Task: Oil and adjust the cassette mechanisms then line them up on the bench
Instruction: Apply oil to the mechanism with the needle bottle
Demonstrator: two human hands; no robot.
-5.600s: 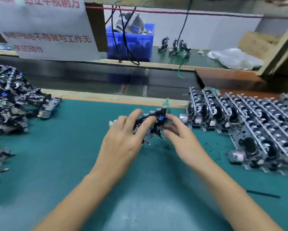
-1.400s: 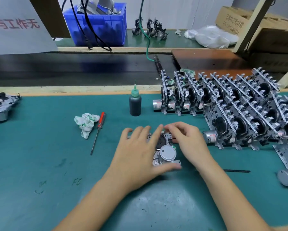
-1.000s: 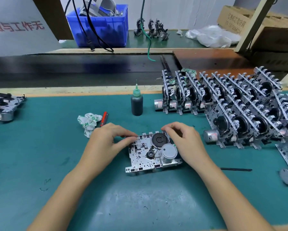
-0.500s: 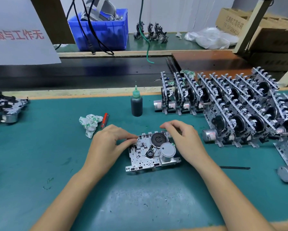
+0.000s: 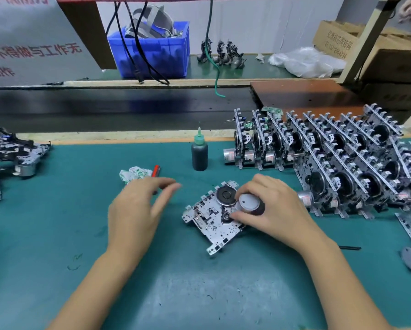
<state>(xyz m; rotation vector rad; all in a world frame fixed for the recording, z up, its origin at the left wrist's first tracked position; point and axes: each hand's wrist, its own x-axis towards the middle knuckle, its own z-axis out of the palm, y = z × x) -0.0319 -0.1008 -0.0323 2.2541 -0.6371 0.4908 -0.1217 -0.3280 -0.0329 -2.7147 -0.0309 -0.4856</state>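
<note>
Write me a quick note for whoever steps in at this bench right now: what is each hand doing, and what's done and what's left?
Right hand grips the motor end of the cassette mechanism lying flat on the green mat.
Left hand is open, hovering off the mechanism, near the red screwdriver.
Oil bottle stands upright behind, untouched.
Done: many mechanisms stand in rows on the right.
Left: finish this one, line it up, then work through the pile on the left.
</note>
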